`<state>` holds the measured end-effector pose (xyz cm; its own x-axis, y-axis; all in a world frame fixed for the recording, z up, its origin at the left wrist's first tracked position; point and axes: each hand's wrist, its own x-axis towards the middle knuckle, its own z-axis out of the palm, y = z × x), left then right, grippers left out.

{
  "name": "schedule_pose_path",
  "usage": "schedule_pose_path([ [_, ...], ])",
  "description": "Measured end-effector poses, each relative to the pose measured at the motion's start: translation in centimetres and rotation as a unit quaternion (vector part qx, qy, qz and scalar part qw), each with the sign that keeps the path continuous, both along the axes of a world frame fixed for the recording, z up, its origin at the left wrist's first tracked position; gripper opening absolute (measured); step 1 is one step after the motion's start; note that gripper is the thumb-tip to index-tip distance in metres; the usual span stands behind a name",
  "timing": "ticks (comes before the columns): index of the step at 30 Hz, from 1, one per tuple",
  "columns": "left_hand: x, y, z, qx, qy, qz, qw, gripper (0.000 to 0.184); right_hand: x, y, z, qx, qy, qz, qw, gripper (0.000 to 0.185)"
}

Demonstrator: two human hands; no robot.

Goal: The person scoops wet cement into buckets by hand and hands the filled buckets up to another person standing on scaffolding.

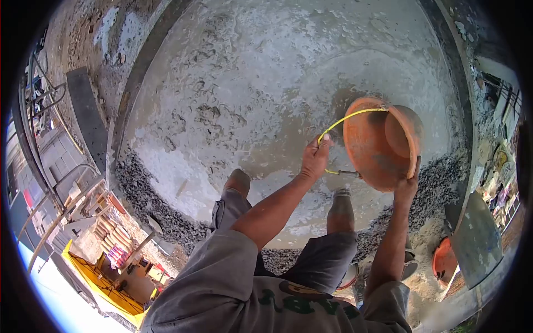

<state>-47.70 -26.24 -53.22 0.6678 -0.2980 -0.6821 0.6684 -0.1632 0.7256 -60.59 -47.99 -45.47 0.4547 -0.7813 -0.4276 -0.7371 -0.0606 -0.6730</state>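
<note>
An orange bucket [371, 145], smeared with grey, is tipped on its side over wet concrete [266, 83]. My left hand [316, 157] is closed round its yellow handle [355, 114], to the left of the bucket. At the bucket's lower right edge, my right hand [407, 182] grips it, with the fingers partly hidden behind it. The inside of the bucket faces left and shows no load that I can make out. Both my feet stand in the wet concrete below the bucket.
Dark gravel [158, 202] borders the concrete near my legs. Long form boards [133, 83] edge it on both sides. A second orange bucket [444, 261] lies at the lower right beside a grey board [476, 241]. Metal rails and a yellow structure [100, 286] are at the left.
</note>
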Motion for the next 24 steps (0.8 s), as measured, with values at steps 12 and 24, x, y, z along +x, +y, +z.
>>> schedule_pose_path([
  [12,0.8,5.8,-3.8,-0.135,0.257,-0.139,0.947,0.048,3.3,12.2,-6.2,-0.176,0.228,-0.032,0.957,0.106],
  [24,13.7,25.3,6.3,0.059,0.146,-0.084,0.984,0.041,11.9,29.2,-10.8,0.231,0.079,-0.130,0.961,0.065],
])
